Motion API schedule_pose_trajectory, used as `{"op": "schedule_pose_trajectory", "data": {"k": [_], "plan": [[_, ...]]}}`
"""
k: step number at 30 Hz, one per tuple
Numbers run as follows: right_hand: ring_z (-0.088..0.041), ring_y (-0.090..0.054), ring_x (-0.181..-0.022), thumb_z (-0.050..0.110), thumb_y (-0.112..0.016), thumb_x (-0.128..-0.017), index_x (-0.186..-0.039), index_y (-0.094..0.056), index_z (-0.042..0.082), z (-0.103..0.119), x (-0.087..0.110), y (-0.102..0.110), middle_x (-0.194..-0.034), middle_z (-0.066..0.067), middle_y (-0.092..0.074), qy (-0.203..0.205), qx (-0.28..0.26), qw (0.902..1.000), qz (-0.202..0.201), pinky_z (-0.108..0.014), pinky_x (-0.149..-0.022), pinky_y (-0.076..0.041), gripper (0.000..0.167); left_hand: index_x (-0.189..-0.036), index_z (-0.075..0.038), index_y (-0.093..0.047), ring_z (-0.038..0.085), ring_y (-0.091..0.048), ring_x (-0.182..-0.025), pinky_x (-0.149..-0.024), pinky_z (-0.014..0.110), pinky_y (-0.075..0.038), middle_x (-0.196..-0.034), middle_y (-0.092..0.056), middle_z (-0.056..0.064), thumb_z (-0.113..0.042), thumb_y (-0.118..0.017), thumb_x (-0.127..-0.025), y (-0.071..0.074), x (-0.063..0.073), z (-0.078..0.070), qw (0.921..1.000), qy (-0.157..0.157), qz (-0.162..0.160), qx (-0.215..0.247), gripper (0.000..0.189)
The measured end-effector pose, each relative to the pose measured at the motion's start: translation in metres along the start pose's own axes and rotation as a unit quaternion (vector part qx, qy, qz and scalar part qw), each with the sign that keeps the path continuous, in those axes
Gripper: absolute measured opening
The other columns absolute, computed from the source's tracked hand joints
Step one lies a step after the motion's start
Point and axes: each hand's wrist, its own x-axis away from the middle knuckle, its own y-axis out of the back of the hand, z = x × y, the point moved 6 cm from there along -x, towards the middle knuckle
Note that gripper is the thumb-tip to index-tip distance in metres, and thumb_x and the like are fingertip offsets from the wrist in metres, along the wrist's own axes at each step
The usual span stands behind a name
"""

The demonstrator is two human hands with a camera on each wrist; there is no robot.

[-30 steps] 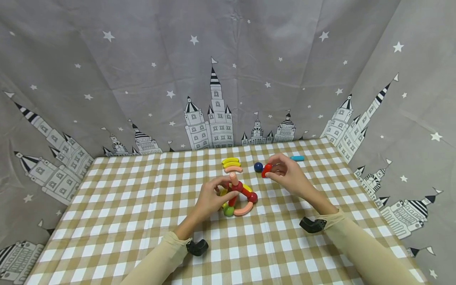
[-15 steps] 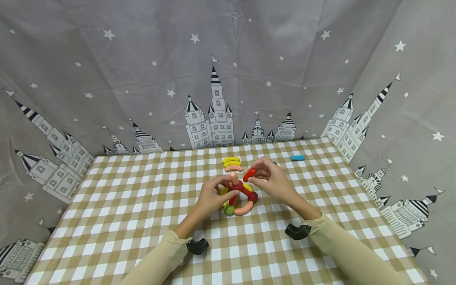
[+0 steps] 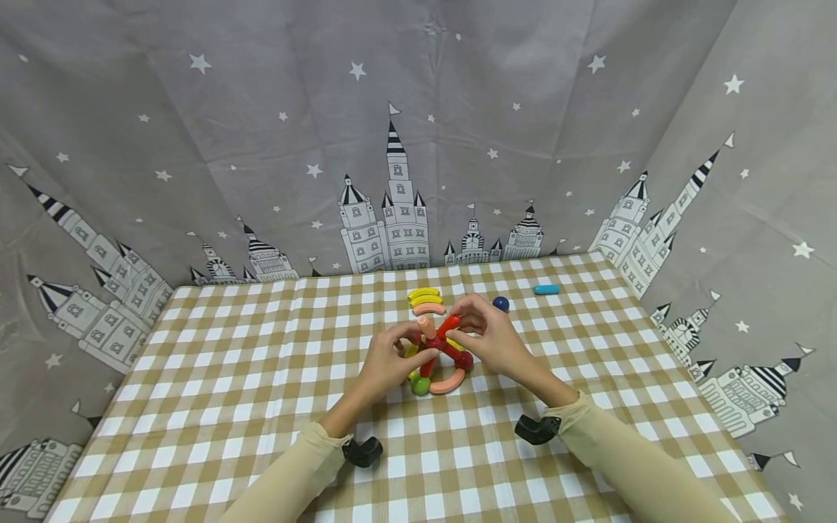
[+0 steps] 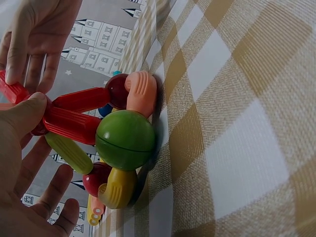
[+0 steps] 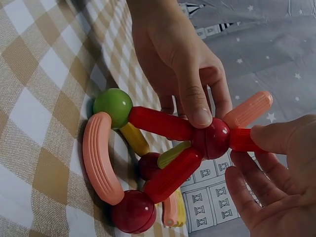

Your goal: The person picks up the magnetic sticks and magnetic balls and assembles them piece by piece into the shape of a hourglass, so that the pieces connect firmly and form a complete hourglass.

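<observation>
Pinching a red rod (image 5: 242, 140), right fingers (image 5: 276, 136) partly hide it; left fingers (image 5: 194, 98) grip the top dark-red ball (image 5: 216, 138).

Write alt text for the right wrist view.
The right hand pinches a red rod at a red ball of a toy frame, which the left hand grips. A curved pink rod and green ball rest on checked cloth.

balls (image 5: 113, 107): 5 | straight rods (image 5: 173, 175): 6 | curved rods (image 5: 101, 158): 6 | sleeves (image 3: 644, 454): 2 | tablecloth (image 3: 261, 363): 1

The pinched red rod (image 5: 242, 140) now meets the top ball (image 5: 215, 138)
</observation>
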Motion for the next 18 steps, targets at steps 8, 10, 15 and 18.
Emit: {"op": "schedule_pose_trajectory", "data": {"k": [8,10,15,18], "plan": [[-0.032,-0.07,-0.1,-0.003,-0.076,-0.091,-0.12,-0.057,-0.004,0.0038,-0.0014,-0.0004,-0.115,-0.018,-0.067,-0.01,0.013,0.9999,0.001,-0.041,-0.089,-0.058,0.035,-0.111,-0.016,-0.073,0.032,-0.067,-0.094,-0.071,0.045,-0.051,-0.099,-0.073,-0.003,-0.024,-0.086,-0.086,-0.0004,-0.0005,-0.0011,1.0,0.0,0.002,0.004,0.029],[-0.03,-0.071,-0.099,0.0,-0.076,-0.091,-0.12,-0.058,-0.004,0.0038,-0.0017,0.0003,-0.114,-0.016,-0.067,-0.007,0.015,0.9999,0.001,-0.039,-0.088,-0.058,0.035,-0.111,-0.016,-0.073,0.032,-0.067,-0.094,-0.071,0.046,-0.051,-0.099,-0.073,-0.002,-0.024,-0.086,-0.086,-0.0002,-0.0007,-0.0012,1.0,0.0,0.002,0.004,0.03],[-0.025,-0.07,-0.097,0.005,-0.078,-0.091,-0.121,-0.058,-0.002,-0.0034,-0.0025,0.0003,-0.112,-0.013,-0.067,-0.004,0.015,0.9999,0.002,-0.035,-0.087,-0.058,0.036,-0.112,-0.016,-0.073,0.032,-0.067,-0.094,-0.072,0.05,-0.051,-0.1,-0.073,-0.002,-0.024,-0.086,-0.085,-0.0002,-0.0002,-0.0004,1.0,0.001,0.003,0.003,0.031],[-0.025,-0.07,-0.098,0.006,-0.078,-0.091,-0.122,-0.058,-0.001,-0.0038,-0.0019,0.0002,-0.112,-0.012,-0.066,-0.004,0.014,0.9999,0.007,-0.034,-0.087,-0.058,0.037,-0.112,-0.017,-0.073,0.031,-0.066,-0.094,-0.073,0.049,-0.051,-0.1,-0.073,-0.003,-0.025,-0.086,-0.085,-0.0001,0.0006,0.0,1.0,0.005,0.005,0.004,0.031]]}}
